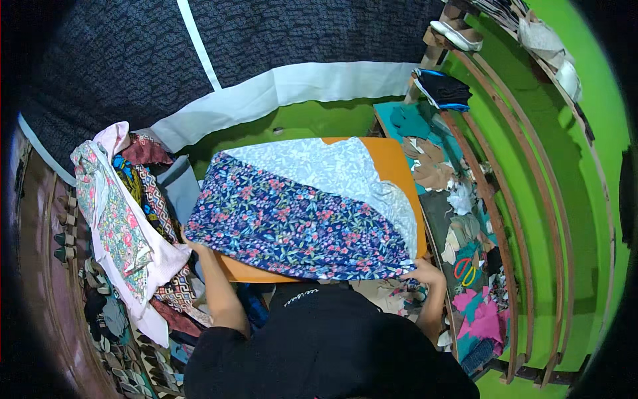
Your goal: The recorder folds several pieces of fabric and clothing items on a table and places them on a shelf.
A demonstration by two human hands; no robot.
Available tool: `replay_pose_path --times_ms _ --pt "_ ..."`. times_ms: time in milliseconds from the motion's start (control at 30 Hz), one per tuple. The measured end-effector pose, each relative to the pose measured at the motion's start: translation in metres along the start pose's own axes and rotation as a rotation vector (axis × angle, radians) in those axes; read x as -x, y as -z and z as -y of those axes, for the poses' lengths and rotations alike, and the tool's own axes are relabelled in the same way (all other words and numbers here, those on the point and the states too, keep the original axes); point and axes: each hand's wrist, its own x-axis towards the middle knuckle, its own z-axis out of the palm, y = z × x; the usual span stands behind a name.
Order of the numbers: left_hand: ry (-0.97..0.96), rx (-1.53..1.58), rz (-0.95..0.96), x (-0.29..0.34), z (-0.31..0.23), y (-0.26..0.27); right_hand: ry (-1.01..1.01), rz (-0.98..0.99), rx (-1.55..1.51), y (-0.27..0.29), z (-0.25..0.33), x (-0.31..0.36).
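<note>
A navy floral cloth lies spread across an orange tabletop. Along its far side shows a pale, whitish-blue patterned stretch of cloth; I cannot tell whether it is the reverse side or a separate piece. At the cloth's near left corner, my left hand grips the edge, its fingers partly hidden. My right hand pinches the near right corner between thumb and fingers. Between my hands the near edge runs along the table's front, close to my body.
Piled fabrics in pink, floral and dark prints stand at the left. On the right, a side bench carries scraps and scissors with red and yellow handles. Wooden rails line the green wall. A dark curtain hangs behind.
</note>
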Motion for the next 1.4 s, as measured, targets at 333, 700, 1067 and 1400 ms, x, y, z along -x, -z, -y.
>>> replay_pose_path --times_ms 333,700,1067,1400 --pt "-0.359 -0.510 -0.042 -0.010 -0.037 -0.063 -0.137 0.032 -0.138 0.008 -0.050 0.041" --pt "-0.412 -1.343 0.277 -0.180 0.090 -0.201 0.053 -0.483 -0.393 0.089 -0.040 -0.004" --pt "-0.157 -2.494 0.123 -0.191 0.111 -0.086 -0.450 -1.019 0.264 0.058 -0.083 -0.124" --pt "-0.258 -1.877 0.008 -0.231 0.054 -0.059 -0.723 -1.347 0.352 -0.002 -0.058 -0.125"
